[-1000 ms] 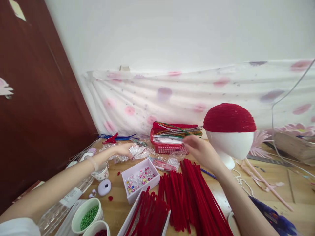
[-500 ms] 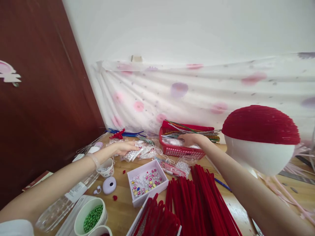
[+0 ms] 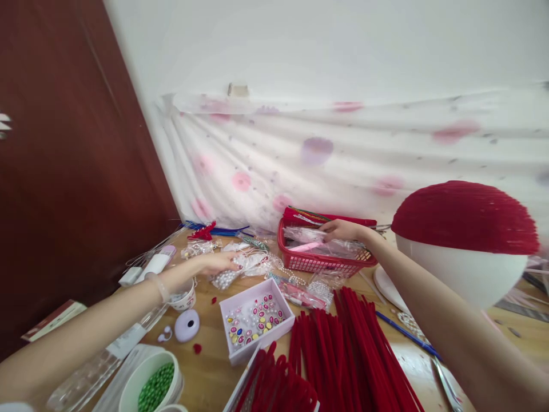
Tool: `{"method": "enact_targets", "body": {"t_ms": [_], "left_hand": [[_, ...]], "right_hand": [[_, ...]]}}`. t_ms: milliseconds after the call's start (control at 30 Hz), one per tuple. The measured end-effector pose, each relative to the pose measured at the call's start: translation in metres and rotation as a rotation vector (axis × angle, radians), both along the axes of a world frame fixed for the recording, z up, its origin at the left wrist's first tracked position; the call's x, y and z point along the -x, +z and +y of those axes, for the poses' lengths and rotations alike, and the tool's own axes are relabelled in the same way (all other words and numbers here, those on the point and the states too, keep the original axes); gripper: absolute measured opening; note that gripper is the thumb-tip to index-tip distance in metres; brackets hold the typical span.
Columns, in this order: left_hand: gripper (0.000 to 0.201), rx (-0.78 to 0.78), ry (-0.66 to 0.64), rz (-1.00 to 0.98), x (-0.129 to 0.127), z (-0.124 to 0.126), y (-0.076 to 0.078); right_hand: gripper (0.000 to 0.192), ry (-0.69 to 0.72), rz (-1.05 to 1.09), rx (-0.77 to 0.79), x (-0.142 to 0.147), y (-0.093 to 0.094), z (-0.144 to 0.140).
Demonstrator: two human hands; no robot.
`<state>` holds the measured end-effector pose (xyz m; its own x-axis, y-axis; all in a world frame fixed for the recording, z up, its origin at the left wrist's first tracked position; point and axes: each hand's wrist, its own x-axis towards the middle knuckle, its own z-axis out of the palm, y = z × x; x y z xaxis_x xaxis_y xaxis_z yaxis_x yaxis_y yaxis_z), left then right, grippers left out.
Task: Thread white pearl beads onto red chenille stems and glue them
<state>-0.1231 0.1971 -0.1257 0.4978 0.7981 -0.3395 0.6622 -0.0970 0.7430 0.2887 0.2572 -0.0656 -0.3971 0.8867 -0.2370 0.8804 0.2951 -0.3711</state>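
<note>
The right hand (image 3: 343,230) reaches over the red basket (image 3: 315,263), fingers bent down at the clear packets (image 3: 298,234) inside; whether they are clamped or merely touching, I cannot tell. The left hand (image 3: 218,263) lies palm down on bagged pearl beads (image 3: 225,279), left of the basket; its grip is hidden too.

The basket's back edge sits close to the draped sheet (image 3: 266,149), leaving little room behind; its front rim faces the worktop (image 3: 206,372). In front of the hands stands a white box (image 3: 266,341) of gems, its near corner against the tray of red stems. Longer red stems (image 3: 364,355) fan out to its right.

The right forearm passes between these stems and the foam head (image 3: 463,272), in a narrow lane shared with a blue pen (image 3: 403,331). Below the left forearm, bare wood shows between the lilac case (image 3: 187,326) and the box.
</note>
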Motion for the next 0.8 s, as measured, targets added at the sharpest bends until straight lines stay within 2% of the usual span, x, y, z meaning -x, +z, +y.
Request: {"method": "enact_targets", "body": {"t_ms": [133, 300, 500, 700, 800], "left_hand": [[0.036, -0.183, -0.105, 0.162, -0.014, -0.014, 0.006], [0.026, -0.349, -0.165, 0.361, -0.027, -0.030, -0.003], [0.020, -0.427, -0.217, 0.470, -0.036, -0.028, -0.011], [0.019, -0.440, -0.198, 0.483, -0.040, -0.032, -0.014], [0.013, -0.441, -0.170, 0.441, -0.041, -0.035, -0.008]], "right_hand": [[0.025, -0.028, 0.120, 0.067, -0.011, 0.004, 0.004], [0.023, -0.070, 0.305, 0.153, -0.018, 0.007, 0.004], [0.023, -0.152, 0.654, 0.227, -0.025, 0.015, -0.006], [0.030, -0.274, 1.090, 0.084, -0.018, 0.034, -0.027], [0.034, -0.306, 1.286, -0.018, -0.007, 0.041, -0.039]]}}
